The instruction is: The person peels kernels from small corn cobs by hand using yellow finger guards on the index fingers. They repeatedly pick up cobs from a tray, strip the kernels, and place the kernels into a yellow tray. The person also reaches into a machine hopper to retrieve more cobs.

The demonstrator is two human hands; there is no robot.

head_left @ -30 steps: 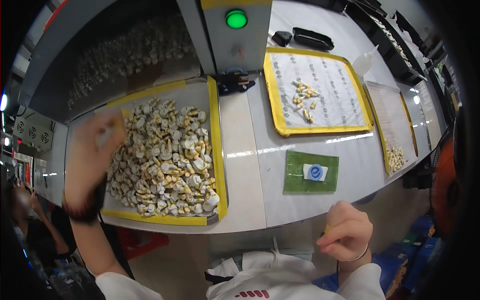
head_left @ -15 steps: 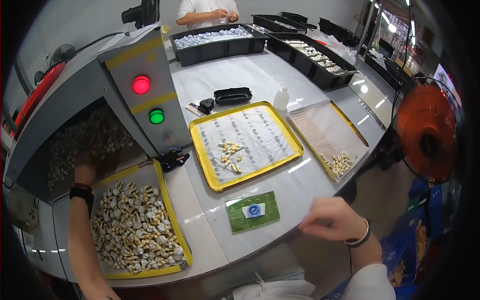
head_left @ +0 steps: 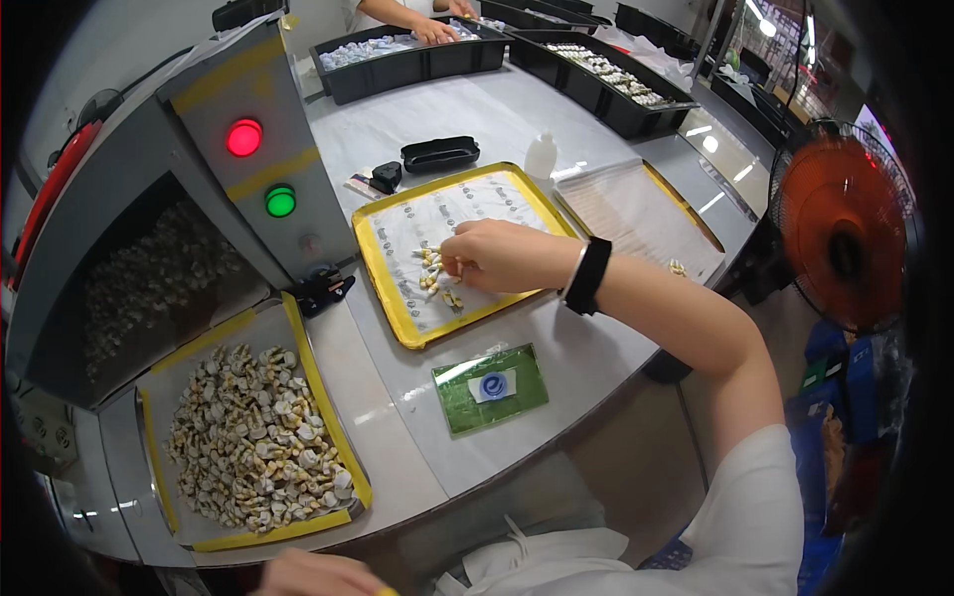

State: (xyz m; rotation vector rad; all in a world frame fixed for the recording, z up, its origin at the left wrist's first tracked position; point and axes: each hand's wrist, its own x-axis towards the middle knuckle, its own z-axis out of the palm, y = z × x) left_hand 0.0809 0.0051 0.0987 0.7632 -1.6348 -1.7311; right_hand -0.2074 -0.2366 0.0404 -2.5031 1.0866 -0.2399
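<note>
My right hand (head_left: 487,256) reaches over the yellow-rimmed tray (head_left: 388,298). Its fingers are bent together at a small cluster of white-and-yellow pieces (head_left: 430,268) on printed paper; whatever lies between the fingertips is hidden. At the lower edge, my left hand (head_left: 316,573) is partly cut off, its fingers closed, with a small yellow piece (head_left: 386,592) showing at the tips. Beyond it, a larger yellow-edged tray (head_left: 363,487) holds a heap of white-and-yellow pieces (head_left: 253,437). A green plate (head_left: 517,402) with a blue spiral on a white patch lies in front of the right forearm.
A grey machine (head_left: 248,89) with red and green lamps and a dark opening stands left. A paper-lined tray (head_left: 636,199), white bottle (head_left: 541,156), and black dish (head_left: 439,154) lie farther back. Black crates (head_left: 417,74) and another person's hands (head_left: 437,30) are behind; an orange fan (head_left: 845,228) stands right.
My left hand has come out of the machine opening to the lower edge. My right hand has moved forward and left onto the middle tray. The other person's hands have lowered into the crate.
</note>
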